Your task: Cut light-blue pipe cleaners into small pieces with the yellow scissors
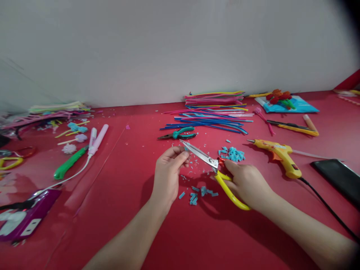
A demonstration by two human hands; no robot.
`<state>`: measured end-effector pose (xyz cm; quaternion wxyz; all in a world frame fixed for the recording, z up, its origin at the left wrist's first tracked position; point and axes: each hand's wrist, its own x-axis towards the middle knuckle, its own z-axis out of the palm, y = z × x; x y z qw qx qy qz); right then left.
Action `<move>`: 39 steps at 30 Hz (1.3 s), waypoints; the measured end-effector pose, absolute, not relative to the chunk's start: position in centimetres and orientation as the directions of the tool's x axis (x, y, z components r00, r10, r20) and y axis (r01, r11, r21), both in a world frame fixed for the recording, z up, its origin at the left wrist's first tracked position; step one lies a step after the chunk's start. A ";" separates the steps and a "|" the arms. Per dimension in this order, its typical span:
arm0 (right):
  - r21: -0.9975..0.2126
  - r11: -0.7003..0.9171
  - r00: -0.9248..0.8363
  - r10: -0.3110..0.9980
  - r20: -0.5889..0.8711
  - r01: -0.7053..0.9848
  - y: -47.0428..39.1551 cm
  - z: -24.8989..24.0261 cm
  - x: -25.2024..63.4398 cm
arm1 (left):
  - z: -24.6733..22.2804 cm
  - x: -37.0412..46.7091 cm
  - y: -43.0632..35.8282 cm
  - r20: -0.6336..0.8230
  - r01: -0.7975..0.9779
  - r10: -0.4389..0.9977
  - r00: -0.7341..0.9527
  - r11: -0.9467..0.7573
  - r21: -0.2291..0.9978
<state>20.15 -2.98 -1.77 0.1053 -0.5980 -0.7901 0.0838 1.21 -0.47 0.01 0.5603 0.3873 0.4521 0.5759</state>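
My right hand (247, 182) is closed round the yellow handles of a pair of scissors (206, 156), whose blades point up and left. At the blade tips, my left hand (170, 168) pinches a tiny light-blue piece (186, 149), mostly covered by the fingers. Beyond my right hand lies a pile of light-blue pointed pieces (235, 154). Short light-blue cut lengths (194, 198) lie below the blades. Fine blue scraps are scattered between my hands. Just past the scissor tips rest teal-handled pliers (180, 134).
Coloured pipe cleaners (208, 122) lie by the wall. To the right are a yellow glue gun (277, 152) with a cord, a black phone (337, 180) and a blue packet (303, 105). At left are a pink hair straightener (98, 140), a green-handled tool (70, 164) and a purple power strip (36, 215).
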 end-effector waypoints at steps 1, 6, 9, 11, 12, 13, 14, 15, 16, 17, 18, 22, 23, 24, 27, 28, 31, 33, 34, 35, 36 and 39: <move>-0.339 0.230 -0.228 0.973 0.048 0.912 -2.8 -1.7 20.1 | 0.1 1.2 -0.5 -0.071 -0.279 0.996 -0.057 0.052 0.959; -0.779 -0.003 -0.081 0.994 -0.069 0.627 -2.1 -0.8 19.2 | 0.0 1.9 -1.1 -0.103 -0.001 0.979 0.174 0.105 0.995; -0.909 -0.070 -0.098 0.988 -0.121 0.410 -2.1 -0.5 19.0 | -0.3 2.7 -1.6 -0.084 0.184 0.964 0.253 0.038 0.982; -0.935 -0.068 -0.140 0.982 -0.124 0.349 -2.3 -0.4 19.0 | -0.6 3.2 -2.0 -0.051 0.269 0.959 0.277 -0.026 0.963; -0.936 -0.056 -0.162 0.980 -0.118 0.349 -2.4 -0.4 19.1 | -0.6 3.4 -2.1 -0.032 0.303 0.957 0.289 -0.060 0.951; -0.931 -0.041 -0.178 0.978 -0.112 0.362 -2.5 -0.4 19.1 | -0.7 3.5 -2.3 -0.015 0.330 0.952 0.305 -0.090 0.940; -0.924 -0.024 -0.192 0.976 -0.105 0.381 -2.7 -0.4 19.2 | -0.7 3.6 -2.4 -0.003 0.350 0.947 0.322 -0.117 0.929; -0.917 -0.008 -0.202 0.975 -0.096 0.400 -2.7 -0.4 19.2 | -0.7 3.6 -2.4 0.005 0.363 0.940 0.341 -0.136 0.922; -0.910 0.004 -0.201 0.976 -0.087 0.414 -2.7 -0.3 19.3 | -0.7 3.6 -2.4 0.007 0.370 0.935 0.354 -0.147 0.917; -0.907 0.008 -0.186 0.979 -0.078 0.422 -2.6 -0.2 19.4 | -0.6 3.5 -2.4 0.008 0.373 0.933 0.359 -0.151 0.915; -0.906 0.003 -0.163 0.984 -0.072 0.423 -2.5 -0.1 19.7 | -0.6 3.4 -2.3 0.009 0.377 0.934 0.358 -0.153 0.913; -0.874 -0.094 -0.008 0.994 -0.111 0.478 -1.1 0.8 21.7 | -0.4 2.5 -1.6 0.051 0.414 0.941 0.334 -0.195 0.889; -0.828 -0.133 0.041 0.990 -0.132 0.544 -0.6 1.1 22.4 | -0.4 2.2 -1.3 0.072 0.418 0.948 0.311 -0.204 0.885; -0.763 -0.163 0.084 0.986 -0.141 0.626 -0.2 1.2 23.0 | -0.4 1.9 -1.0 0.085 0.431 0.951 0.298 -0.214 0.877; -0.538 -0.221 0.157 0.974 -0.162 0.813 1.0 1.2 24.5 | -0.6 1.1 -0.3 0.127 0.506 0.951 0.281 -0.260 0.823; -0.481 -0.209 0.149 0.976 -0.160 0.852 1.3 0.9 24.8 | -0.7 0.9 0.0 0.143 0.521 0.950 0.279 -0.275 0.808; -0.362 -0.144 0.111 0.988 -0.109 0.921 1.9 -0.2 25.3 | -1.2 0.5 0.4 0.175 0.557 0.950 0.258 -0.294 0.777; -0.328 -0.115 0.108 0.993 -0.039 0.937 2.1 -0.9 25.5 | -1.4 0.4 0.6 0.171 0.577 0.956 0.238 -0.281 0.767; -0.328 -0.112 0.117 0.993 -0.004 0.938 2.1 -1.2 25.6 | -1.5 0.3 0.6 0.164 0.585 0.957 0.239 -0.277 0.763; -0.341 -0.111 0.128 0.991 0.026 0.934 2.0 -1.3 25.6 | -1.5 0.4 0.6 0.156 0.591 0.955 0.253 -0.281 0.757; -0.366 -0.114 0.141 0.989 0.049 0.924 1.9 -1.3 25.6 | -1.4 0.4 0.4 0.152 0.593 0.947 0.283 -0.297 0.748; -0.467 -0.111 0.165 0.983 0.078 0.878 1.5 -1.0 25.1 | -0.8 0.9 -0.3 0.126 0.575 0.875 0.468 -0.410 0.709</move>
